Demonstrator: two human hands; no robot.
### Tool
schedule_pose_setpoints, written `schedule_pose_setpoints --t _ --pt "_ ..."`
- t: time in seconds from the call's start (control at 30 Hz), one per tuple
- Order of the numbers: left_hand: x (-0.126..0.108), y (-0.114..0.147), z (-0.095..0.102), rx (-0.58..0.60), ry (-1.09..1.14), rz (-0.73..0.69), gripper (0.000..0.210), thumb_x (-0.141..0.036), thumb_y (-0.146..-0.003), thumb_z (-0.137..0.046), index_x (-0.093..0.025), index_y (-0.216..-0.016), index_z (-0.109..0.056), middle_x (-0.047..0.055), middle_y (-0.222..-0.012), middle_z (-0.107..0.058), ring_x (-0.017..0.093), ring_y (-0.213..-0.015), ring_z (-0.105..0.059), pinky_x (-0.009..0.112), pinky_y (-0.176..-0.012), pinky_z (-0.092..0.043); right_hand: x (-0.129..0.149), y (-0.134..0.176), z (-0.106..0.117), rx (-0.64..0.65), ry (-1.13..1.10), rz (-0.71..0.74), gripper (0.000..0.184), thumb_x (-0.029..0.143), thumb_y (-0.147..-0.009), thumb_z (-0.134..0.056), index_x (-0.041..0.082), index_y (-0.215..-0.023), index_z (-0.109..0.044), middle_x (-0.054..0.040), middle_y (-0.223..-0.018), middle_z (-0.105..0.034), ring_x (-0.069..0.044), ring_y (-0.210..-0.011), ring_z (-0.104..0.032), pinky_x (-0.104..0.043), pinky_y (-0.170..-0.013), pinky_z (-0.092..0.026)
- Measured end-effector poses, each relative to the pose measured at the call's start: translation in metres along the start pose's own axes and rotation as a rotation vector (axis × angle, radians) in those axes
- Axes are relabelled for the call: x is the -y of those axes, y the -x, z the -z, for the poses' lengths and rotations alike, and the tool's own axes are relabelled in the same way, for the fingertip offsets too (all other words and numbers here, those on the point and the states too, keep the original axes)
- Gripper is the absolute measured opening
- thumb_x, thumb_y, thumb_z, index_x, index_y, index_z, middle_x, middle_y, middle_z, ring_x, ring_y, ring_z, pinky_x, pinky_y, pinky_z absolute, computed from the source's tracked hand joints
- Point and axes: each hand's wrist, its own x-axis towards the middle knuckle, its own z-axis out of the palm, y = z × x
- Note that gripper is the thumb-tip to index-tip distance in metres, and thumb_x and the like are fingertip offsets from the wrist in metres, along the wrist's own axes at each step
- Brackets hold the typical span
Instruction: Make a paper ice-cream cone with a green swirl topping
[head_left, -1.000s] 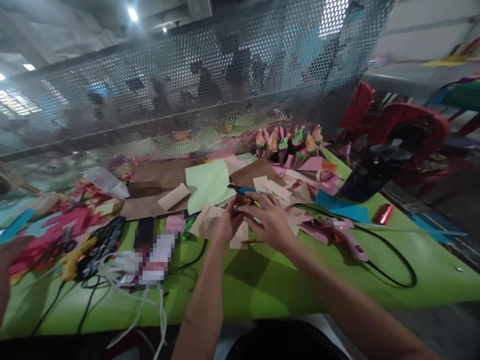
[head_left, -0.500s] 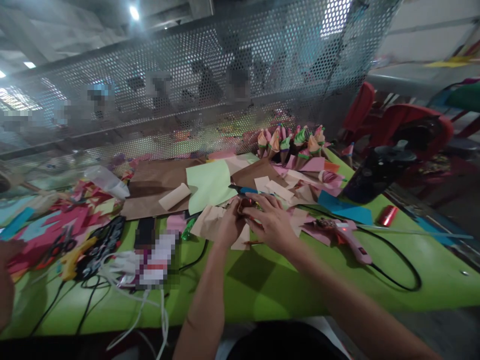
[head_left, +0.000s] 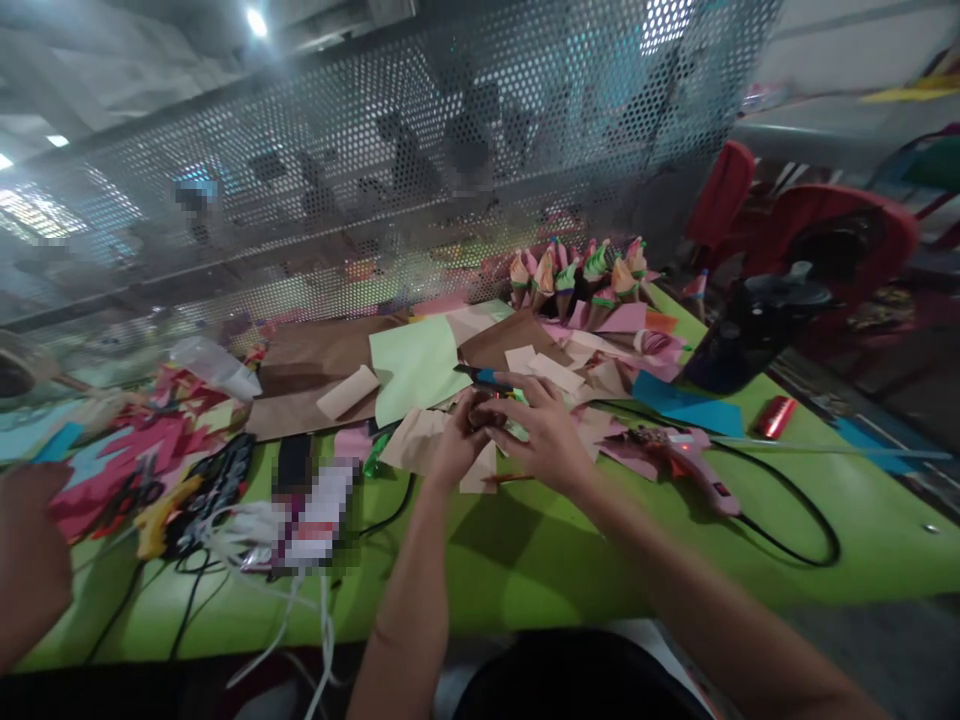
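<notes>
Brown piece (head_left: pixel 480 413), small and rounded, sits between the person's hands above the middle of the table (head_left: pixel 510 590). The left hand (head_left: pixel 459 448) curls around it, thumb and fingers pinching; the right hand (head_left: pixel 547 432) arches over from the other side with its fingers bent and slightly apart, though I cannot tell whether its tips press on the piece. For handling so small a thing, I would judge a light, even pinch best, with the left steadying and the right doing the finer work (thin stuff creases easily, if this is paper like the scraps around it). Just beside the left hand lies a tan sheet (head_left: pixel 411 440), matte and buckled; beyond are a smooth pale green sheet (head_left: pixel 412 370), its edge gently curled, a tan roll (head_left: pixel 349 393) and flat brown paper (head_left: pixel 315 352). To the right rests a pink glue gun (head_left: pixel 697 468), hard and glossy, with a lit red spot. Farther back, cones (head_left: pixel 566 290) bunch together, brown and pointed below, with soft-looking ridged swirls on top. A perforated metal panel (head_left: pixel 337 240) stands behind.
</notes>
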Motion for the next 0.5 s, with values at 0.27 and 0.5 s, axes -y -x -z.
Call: schedule_pose_setpoints --t 0.27,0.5 --pt "-0.0033 0.0022 0.0013 -0.007 -0.199 -0.111 0.04 -0.014 -0.075 -0.065 -0.02 -0.114 -0.063 0.01 -0.116 -0.07 0.024 -0.111 -0.065 0.038 -0.102 -0.05 0.0037 0.005 -0.0076 0.064 0.132 0.007 0.021 0.032 -0.095 -0.061 0.024 -0.109 -0.074 -0.0119 -0.143 -0.06 -0.034 -0.126 -0.053 -0.051 -0.102 -0.045" --pt "0.0015 -0.0007 -0.0027 0.005 0.05 -0.005 0.034 -0.02 -0.074 -0.069 -0.021 -0.107 -0.062 0.006 -0.108 -0.069 0.022 -0.103 -0.065 0.036 -0.096 -0.053 0.0061 0.0036 -0.0015 0.041 0.051 0.026 0.024 0.028 -0.095 -0.059 0.026 -0.116 -0.073 -0.0092 -0.143 -0.06 -0.031 -0.126 -0.054 -0.048 -0.103 -0.045"
